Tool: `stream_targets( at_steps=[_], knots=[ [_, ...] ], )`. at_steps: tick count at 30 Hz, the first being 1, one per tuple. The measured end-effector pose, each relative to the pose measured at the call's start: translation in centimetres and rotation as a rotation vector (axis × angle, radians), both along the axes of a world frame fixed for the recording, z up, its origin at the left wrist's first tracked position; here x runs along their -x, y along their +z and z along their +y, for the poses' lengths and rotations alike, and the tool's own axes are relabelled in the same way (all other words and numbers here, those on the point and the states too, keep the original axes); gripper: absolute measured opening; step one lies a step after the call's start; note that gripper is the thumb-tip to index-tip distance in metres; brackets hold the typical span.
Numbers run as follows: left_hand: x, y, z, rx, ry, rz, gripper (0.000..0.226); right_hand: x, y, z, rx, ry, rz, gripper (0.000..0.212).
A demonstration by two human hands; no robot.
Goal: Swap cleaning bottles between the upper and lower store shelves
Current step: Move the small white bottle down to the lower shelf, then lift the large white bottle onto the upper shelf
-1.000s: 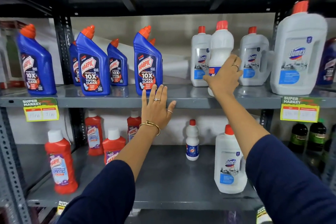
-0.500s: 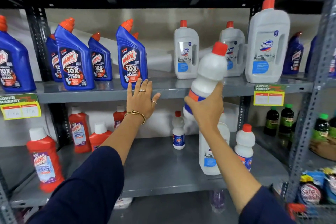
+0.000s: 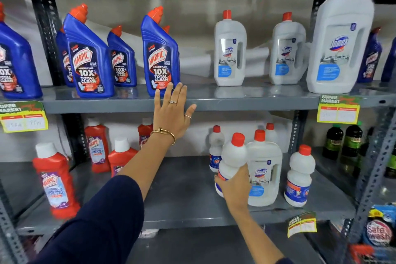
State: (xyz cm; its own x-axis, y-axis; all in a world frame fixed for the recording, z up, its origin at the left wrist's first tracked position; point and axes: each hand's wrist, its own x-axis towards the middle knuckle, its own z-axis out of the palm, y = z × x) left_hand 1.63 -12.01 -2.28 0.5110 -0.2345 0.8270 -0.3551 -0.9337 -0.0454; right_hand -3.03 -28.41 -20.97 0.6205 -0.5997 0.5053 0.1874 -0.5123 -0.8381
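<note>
My right hand (image 3: 234, 184) grips a small white bottle with a red cap (image 3: 232, 156), holding it upright at the lower shelf (image 3: 182, 195), just left of a white Domex bottle (image 3: 264, 173). My left hand (image 3: 172, 111) rests flat, fingers straight, against the front edge of the upper shelf (image 3: 246, 100), below a blue Harpic bottle (image 3: 159, 55). The upper shelf also carries more blue Harpic bottles (image 3: 87, 58) and three white Domex bottles (image 3: 229, 51).
Red Harpic bottles (image 3: 54, 180) stand on the lower shelf's left side. Small white bottles (image 3: 299, 176) stand to the right of the Domex bottle and behind it. Dark green-capped bottles (image 3: 342, 141) fill the neighbouring bay. Yellow price tags (image 3: 338, 111) hang on the shelf edges.
My right hand took the small white bottle off the upper shelf and brought it down to the lower shelf. My left hand stayed on the upper shelf edge.
</note>
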Motion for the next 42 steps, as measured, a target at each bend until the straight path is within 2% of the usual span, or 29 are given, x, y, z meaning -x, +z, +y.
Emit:
stream_targets(
  at_steps=[9, 20, 35, 37, 40, 42],
  knots=[
    [-0.6, -0.6, 0.1, -0.005, 0.008, -0.051, 0.059, -2.8, -4.4, 0.2, 0.078, 0.038, 0.259, 0.065],
    [-0.7, -0.6, -0.1, -0.012, 0.039, -0.055, 0.059, -5.3, -5.1, -0.6, 0.036, 0.030, 0.272, 0.074],
    [-0.4, -0.5, -0.1, -0.009, 0.029, -0.027, 0.059, -4.6, -5.4, -1.0, 0.050, 0.071, 0.286, 0.090],
    [-0.3, -0.4, -0.2, -0.005, 0.023, -0.018, 0.059, -4.0, -5.1, -1.1, 0.065, 0.056, 0.207, 0.081],
    [0.0, -0.4, -0.2, -0.008, 0.031, -0.006, 0.058, -2.8, -4.7, -1.7, 0.106, 0.013, 0.084, 0.043],
    [0.2, -0.3, -0.3, 0.002, 0.029, 0.007, 0.057, -2.1, -4.4, -2.6, 0.140, -0.042, 0.058, 0.030]
  ],
)
